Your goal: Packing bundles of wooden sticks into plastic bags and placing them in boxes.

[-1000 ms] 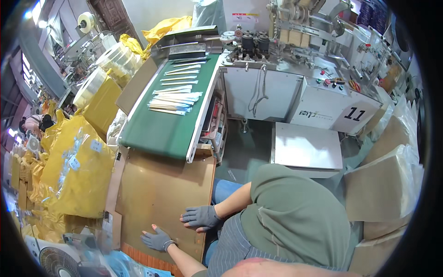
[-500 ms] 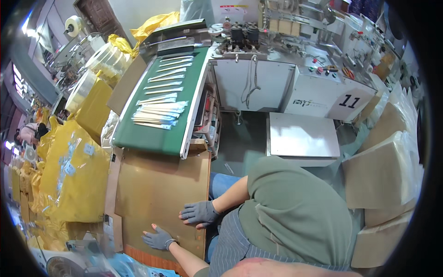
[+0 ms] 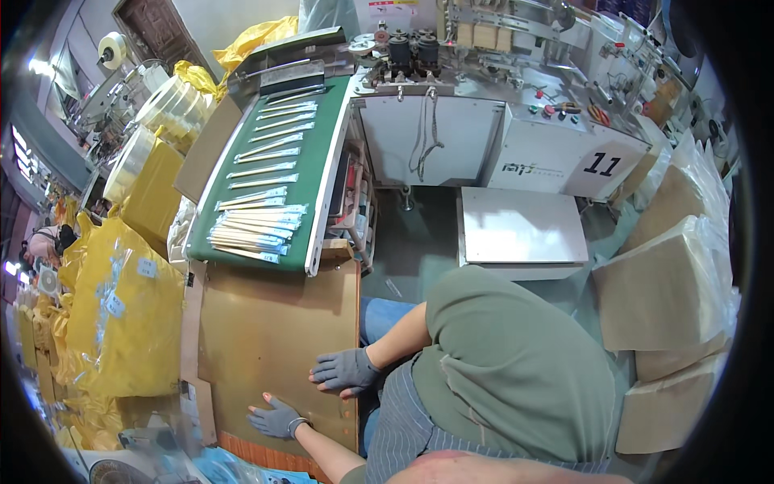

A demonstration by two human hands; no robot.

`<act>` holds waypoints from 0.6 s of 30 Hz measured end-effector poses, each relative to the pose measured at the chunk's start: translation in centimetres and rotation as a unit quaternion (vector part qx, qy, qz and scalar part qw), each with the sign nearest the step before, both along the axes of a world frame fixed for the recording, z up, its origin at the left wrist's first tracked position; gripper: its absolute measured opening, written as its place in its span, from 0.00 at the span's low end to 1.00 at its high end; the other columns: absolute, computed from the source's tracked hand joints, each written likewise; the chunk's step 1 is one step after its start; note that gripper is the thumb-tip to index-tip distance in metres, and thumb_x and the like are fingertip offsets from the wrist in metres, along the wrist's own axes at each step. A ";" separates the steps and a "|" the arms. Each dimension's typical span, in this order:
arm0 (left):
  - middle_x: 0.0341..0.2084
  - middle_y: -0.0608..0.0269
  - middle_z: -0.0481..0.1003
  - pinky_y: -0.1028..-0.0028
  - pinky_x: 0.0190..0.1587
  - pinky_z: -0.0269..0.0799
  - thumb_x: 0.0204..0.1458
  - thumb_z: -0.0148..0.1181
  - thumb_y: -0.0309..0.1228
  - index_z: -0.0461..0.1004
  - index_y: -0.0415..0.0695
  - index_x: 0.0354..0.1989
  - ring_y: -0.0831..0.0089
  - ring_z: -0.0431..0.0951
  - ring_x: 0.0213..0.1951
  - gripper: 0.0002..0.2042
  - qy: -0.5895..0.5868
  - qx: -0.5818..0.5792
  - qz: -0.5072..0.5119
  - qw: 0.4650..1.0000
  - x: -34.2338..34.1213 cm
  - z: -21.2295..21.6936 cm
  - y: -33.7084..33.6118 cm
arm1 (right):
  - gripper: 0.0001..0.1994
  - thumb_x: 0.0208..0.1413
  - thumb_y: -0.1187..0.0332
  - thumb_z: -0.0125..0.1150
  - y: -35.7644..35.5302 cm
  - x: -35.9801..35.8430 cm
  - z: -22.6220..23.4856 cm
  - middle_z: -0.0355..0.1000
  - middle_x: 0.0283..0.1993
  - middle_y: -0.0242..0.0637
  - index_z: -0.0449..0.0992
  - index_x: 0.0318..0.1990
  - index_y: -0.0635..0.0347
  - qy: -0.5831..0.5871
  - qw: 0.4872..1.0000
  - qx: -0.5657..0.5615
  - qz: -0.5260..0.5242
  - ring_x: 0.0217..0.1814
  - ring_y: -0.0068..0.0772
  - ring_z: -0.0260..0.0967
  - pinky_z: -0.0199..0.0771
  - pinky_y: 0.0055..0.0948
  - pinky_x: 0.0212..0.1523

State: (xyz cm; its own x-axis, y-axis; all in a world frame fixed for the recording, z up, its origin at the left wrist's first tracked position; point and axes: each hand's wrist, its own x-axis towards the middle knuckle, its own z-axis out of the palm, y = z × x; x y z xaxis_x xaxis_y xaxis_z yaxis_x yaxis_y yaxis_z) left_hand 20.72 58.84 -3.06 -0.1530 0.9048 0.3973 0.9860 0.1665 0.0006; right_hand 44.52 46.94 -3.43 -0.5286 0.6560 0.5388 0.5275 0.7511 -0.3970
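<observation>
My left hand (image 3: 276,419), in a grey glove with bare fingertips, lies flat on a brown board tabletop (image 3: 258,323), fingers spread. A little farther up the board, near its right edge, my right hand (image 3: 345,372) rests palm down in a matching glove. Nothing is held in either one. Beyond the hands, a green conveyor belt (image 3: 278,181) slopes down to the board. Thin wooden sticks in clear and blue wrappers, resembling chopsticks, lie across it. Several wrapped sticks (image 3: 254,230) are bunched in an overlapping pile near the belt's lower end; single ones (image 3: 264,168) lie spaced behind.
Yellow plastic bags (image 3: 125,315) crowd the left side. A white machine cabinet (image 3: 564,157) stands at the back, with a low white box (image 3: 522,226) before it. Stacked brown packs in clear plastic (image 3: 653,298) stand at right. Blue packaging (image 3: 234,468) lies at the lower edge.
The wrapped sticks have travelled down the belt toward the board, and the pile sits closer to its end. My hands stay in place; the view has shifted slightly.
</observation>
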 end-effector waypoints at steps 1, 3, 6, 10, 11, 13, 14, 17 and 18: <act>0.57 0.46 0.65 0.58 0.57 0.61 0.56 0.43 0.59 0.66 0.40 0.57 0.54 0.64 0.58 0.33 0.001 -0.001 0.001 1.000 -0.1 -0.1 0.1 | 0.27 0.54 0.52 0.50 0.0 0.0 0.1 0.57 0.62 0.56 0.65 0.54 0.64 -0.006 1.000 -0.002 -0.004 0.66 0.55 0.54 0.50 0.55 0.63; 0.57 0.47 0.65 0.58 0.57 0.60 0.56 0.43 0.59 0.66 0.40 0.57 0.54 0.64 0.58 0.33 -0.005 0.007 -0.006 1.000 -0.1 -0.4 0.3 | 0.27 0.53 0.52 0.51 0.0 0.1 0.0 0.57 0.62 0.56 0.65 0.54 0.64 -0.012 1.000 -0.004 -0.007 0.66 0.55 0.54 0.50 0.55 0.63; 0.57 0.45 0.65 0.58 0.57 0.60 0.56 0.43 0.59 0.67 0.40 0.56 0.53 0.64 0.58 0.33 -0.012 0.004 -0.005 1.000 0.0 -0.2 0.0 | 0.27 0.53 0.52 0.51 0.0 0.0 -0.1 0.58 0.62 0.55 0.65 0.54 0.64 -0.006 1.000 0.008 -0.003 0.66 0.55 0.54 0.50 0.54 0.63; 0.56 0.44 0.65 0.55 0.58 0.59 0.56 0.45 0.58 0.65 0.39 0.57 0.51 0.64 0.58 0.33 -0.020 0.006 0.006 1.000 -0.8 -1.0 0.5 | 0.27 0.54 0.52 0.50 0.1 0.1 0.4 0.58 0.62 0.55 0.65 0.54 0.64 -0.010 1.000 -0.008 0.003 0.66 0.55 0.53 0.50 0.54 0.63; 0.56 0.44 0.65 0.55 0.58 0.59 0.55 0.45 0.58 0.65 0.39 0.56 0.51 0.64 0.58 0.33 -0.008 0.005 0.005 1.000 -0.8 -1.1 0.3 | 0.26 0.54 0.53 0.50 0.0 -0.1 0.5 0.58 0.62 0.55 0.65 0.54 0.63 -0.001 1.000 -0.013 0.010 0.66 0.55 0.53 0.50 0.55 0.64; 0.56 0.44 0.65 0.55 0.59 0.58 0.55 0.45 0.59 0.66 0.39 0.56 0.51 0.63 0.59 0.34 -0.019 0.002 0.000 1.000 -0.2 -0.4 -0.1 | 0.26 0.54 0.53 0.50 -0.1 -0.3 0.0 0.58 0.63 0.55 0.65 0.55 0.63 -0.008 1.000 -0.013 0.006 0.66 0.54 0.53 0.50 0.55 0.64; 0.56 0.44 0.65 0.55 0.60 0.58 0.54 0.45 0.59 0.66 0.39 0.57 0.51 0.63 0.59 0.34 -0.044 0.002 -0.001 0.999 0.3 0.0 -0.3 | 0.26 0.54 0.53 0.50 0.0 -0.1 0.0 0.57 0.63 0.55 0.64 0.55 0.63 -0.019 1.000 -0.007 -0.015 0.66 0.54 0.53 0.50 0.55 0.64; 0.57 0.45 0.64 0.55 0.60 0.57 0.54 0.46 0.58 0.65 0.40 0.57 0.51 0.62 0.60 0.33 -0.043 0.000 0.015 0.999 0.8 -0.3 -0.4 | 0.26 0.53 0.54 0.52 -0.2 0.4 0.5 0.59 0.61 0.54 0.65 0.54 0.63 -0.009 1.000 -0.009 -0.009 0.64 0.54 0.55 0.52 0.53 0.63; 0.58 0.45 0.63 0.56 0.60 0.57 0.55 0.46 0.57 0.65 0.40 0.58 0.52 0.62 0.60 0.33 -0.047 -0.002 0.006 0.999 1.0 0.0 -0.3 | 0.26 0.51 0.54 0.53 -0.3 0.2 0.6 0.60 0.60 0.54 0.66 0.53 0.62 -0.007 1.000 -0.003 -0.030 0.63 0.54 0.57 0.52 0.52 0.62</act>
State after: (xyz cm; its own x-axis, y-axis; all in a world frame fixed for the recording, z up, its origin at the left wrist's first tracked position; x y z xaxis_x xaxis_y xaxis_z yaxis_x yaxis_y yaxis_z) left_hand 21.71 58.55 -3.07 -0.2003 0.9043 0.3771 0.9796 0.1787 0.0917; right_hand 44.76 46.67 -2.79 -0.4959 0.6897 0.5276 0.5766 0.7159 -0.3937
